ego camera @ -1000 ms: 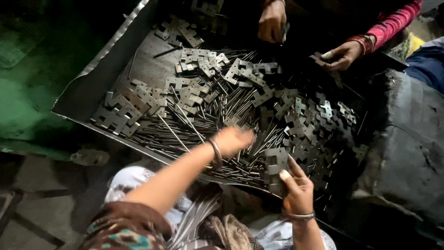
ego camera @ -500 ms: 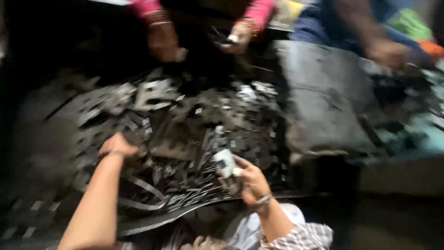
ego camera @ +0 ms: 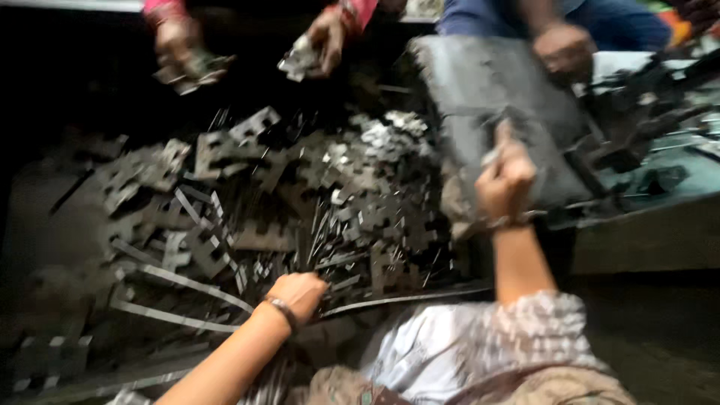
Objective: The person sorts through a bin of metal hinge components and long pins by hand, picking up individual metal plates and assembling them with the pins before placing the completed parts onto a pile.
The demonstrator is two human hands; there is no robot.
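Observation:
A heap of flat cross-shaped metal stampings [ego camera: 315,180] and thin metal strips [ego camera: 180,285] fills a dark tray. My left hand [ego camera: 300,291], with a bangle at the wrist, rests at the near edge of the heap, its fingers curled down into the thin strips. My right hand [ego camera: 506,176] is raised at the heap's right side, closed around a small pale metal piece [ego camera: 490,156] that is blurred. It hovers in front of a grey slab [ego camera: 517,90].
Across the tray a person in pink sleeves holds metal pieces in both hands [ego camera: 180,45] [ego camera: 322,41]. A person in blue rests a hand [ego camera: 562,49] on the grey slab. Dark metal parts lie on a bench [ego camera: 660,172] at right.
The view has swung left and down. My right hand rose from the near edge of the heap up to the grey slab. My left hand drew back to the heap's near edge.

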